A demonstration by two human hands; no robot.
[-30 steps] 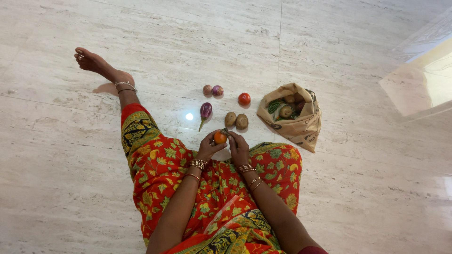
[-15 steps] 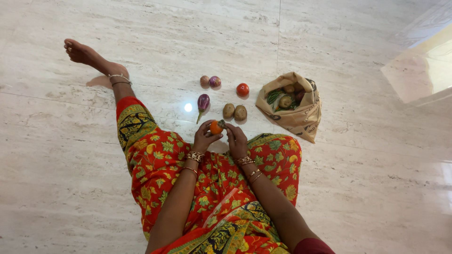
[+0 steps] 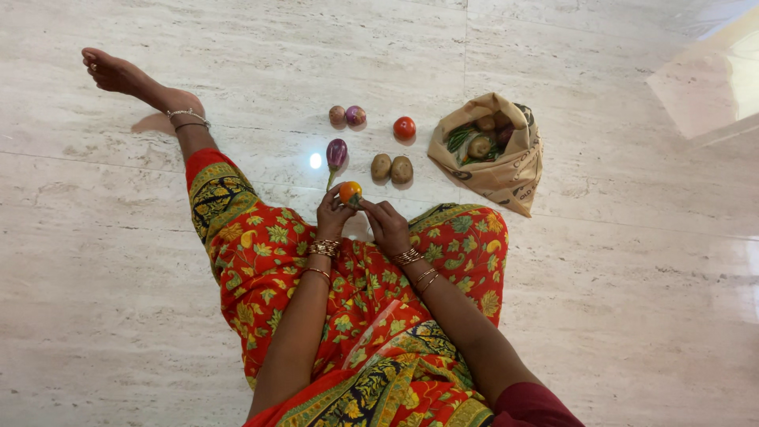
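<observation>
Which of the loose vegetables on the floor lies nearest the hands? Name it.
The purple eggplant, lying just beyond the left hand. The two potatoes sit slightly farther off; the red tomato and onions lie farther still.

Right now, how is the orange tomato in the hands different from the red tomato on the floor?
The orange tomato is paler and orange-yellow; the red tomato is deep red. The orange one is held up between the left hand and right hand; the red one lies alone on the marble floor, nearer the paper bag. Both are small and round.
</observation>
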